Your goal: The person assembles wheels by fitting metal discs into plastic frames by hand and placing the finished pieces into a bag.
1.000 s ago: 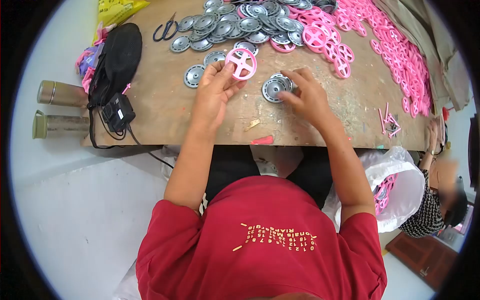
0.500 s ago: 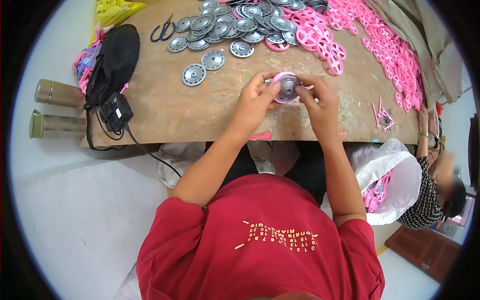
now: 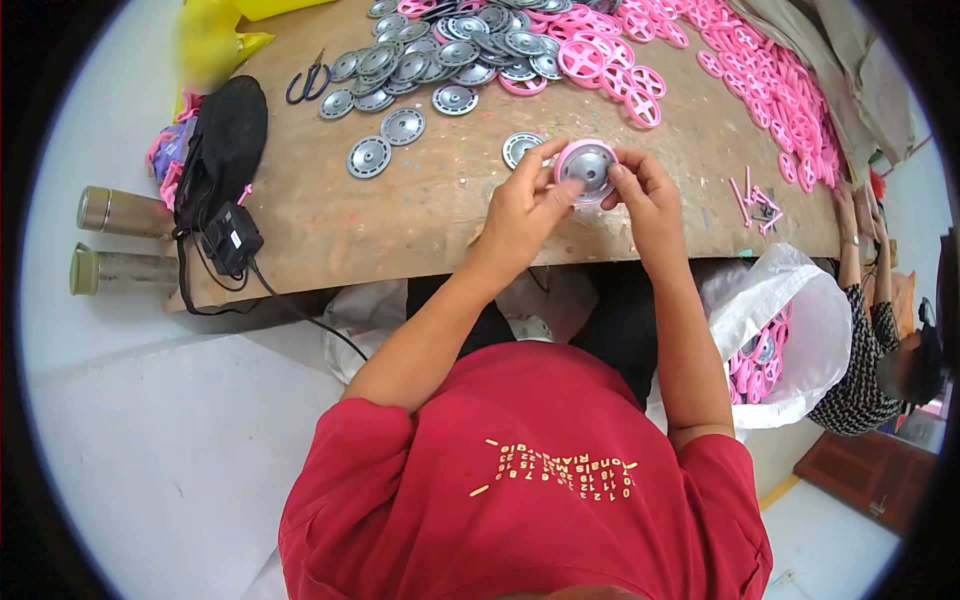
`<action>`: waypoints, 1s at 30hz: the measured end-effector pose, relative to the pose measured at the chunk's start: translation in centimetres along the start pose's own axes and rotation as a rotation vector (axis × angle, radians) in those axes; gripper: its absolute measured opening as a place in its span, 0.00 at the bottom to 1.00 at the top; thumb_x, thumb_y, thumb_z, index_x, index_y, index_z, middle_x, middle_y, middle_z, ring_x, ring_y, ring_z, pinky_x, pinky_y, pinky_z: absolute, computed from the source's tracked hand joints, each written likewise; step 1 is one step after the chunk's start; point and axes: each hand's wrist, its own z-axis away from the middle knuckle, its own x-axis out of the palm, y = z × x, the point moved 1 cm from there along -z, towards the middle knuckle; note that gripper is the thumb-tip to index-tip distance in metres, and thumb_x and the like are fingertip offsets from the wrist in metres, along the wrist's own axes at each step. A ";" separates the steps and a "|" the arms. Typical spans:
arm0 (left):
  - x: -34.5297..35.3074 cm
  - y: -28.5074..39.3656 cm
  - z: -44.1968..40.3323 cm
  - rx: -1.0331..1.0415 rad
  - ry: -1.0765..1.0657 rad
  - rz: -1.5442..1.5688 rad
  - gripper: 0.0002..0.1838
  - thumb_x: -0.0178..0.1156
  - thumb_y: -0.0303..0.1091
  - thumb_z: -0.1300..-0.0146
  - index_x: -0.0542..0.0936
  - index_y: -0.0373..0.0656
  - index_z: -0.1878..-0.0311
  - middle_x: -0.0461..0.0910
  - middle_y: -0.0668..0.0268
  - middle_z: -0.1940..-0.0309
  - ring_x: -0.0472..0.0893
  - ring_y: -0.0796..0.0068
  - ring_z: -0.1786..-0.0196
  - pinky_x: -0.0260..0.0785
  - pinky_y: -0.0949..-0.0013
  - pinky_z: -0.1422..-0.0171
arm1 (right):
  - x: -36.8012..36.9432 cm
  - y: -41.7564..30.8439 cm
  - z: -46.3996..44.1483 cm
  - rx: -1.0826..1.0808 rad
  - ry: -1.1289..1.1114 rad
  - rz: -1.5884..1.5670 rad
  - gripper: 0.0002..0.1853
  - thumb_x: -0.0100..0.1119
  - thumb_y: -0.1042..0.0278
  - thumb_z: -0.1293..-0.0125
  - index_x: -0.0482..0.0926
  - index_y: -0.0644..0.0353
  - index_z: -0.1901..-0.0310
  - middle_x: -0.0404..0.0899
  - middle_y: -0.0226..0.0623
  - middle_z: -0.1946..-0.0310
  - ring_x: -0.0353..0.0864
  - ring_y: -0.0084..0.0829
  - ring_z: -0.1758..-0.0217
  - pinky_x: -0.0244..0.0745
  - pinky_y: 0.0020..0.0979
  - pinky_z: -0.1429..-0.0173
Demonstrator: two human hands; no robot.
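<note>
Both my hands hold one pink toy wheel with a silver-grey hubcap (image 3: 587, 172) over the near part of the table. My left hand (image 3: 525, 215) grips its left rim, the thumb lying on the lower face. My right hand (image 3: 648, 195) pinches the right rim, thumb on the cap's edge. Just behind my left fingers a single silver disc (image 3: 521, 149) lies flat, partly covered. Two more discs (image 3: 403, 127) lie further left. Beyond them is a heap of silver discs (image 3: 460, 53), with pink spoked wheels (image 3: 643, 108) beside it.
Black-handled snips (image 3: 308, 83), a black bag (image 3: 225, 130) and an adapter (image 3: 232, 238) lie at the left, with two flasks (image 3: 125, 212). Pink pins (image 3: 740, 203) and a long pink wheel pile (image 3: 790, 110) are right. An open white sack (image 3: 815, 350) holds wheels; another person (image 3: 850, 385) sits beyond.
The wheel has turned so its capped face shows more fully. My left thumb has slid lower on it. The disc behind my left hand now shows. The view has shifted slightly.
</note>
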 end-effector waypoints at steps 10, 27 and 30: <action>2.0 -1.1 0.7 -0.154 -0.003 0.169 0.20 0.53 0.26 0.35 0.66 0.36 0.40 0.81 0.59 0.67 0.82 0.75 0.63 0.77 0.73 0.59 | -0.8 -0.4 2.1 -0.063 -0.003 0.117 0.13 0.54 0.72 0.33 0.71 0.65 0.49 0.76 0.33 0.61 0.75 0.20 0.64 0.70 0.22 0.59; -2.2 -1.1 -6.3 0.402 0.086 -0.968 0.13 0.57 0.31 0.41 0.78 0.43 0.52 0.77 0.55 0.60 0.80 0.56 0.60 0.72 0.55 0.56 | -19.4 -7.3 13.8 -0.167 0.696 0.823 0.14 0.59 0.69 0.35 0.78 0.64 0.50 0.79 0.32 0.56 0.74 0.19 0.59 0.68 0.21 0.55; -3.8 -2.4 -10.3 0.508 0.157 -1.179 0.08 0.57 0.30 0.42 0.81 0.44 0.60 0.76 0.57 0.64 0.79 0.56 0.61 0.71 0.54 0.57 | -12.6 -5.5 8.8 -0.078 0.391 0.663 0.13 0.54 0.72 0.33 0.77 0.66 0.49 0.79 0.32 0.54 0.76 0.22 0.53 0.68 0.23 0.46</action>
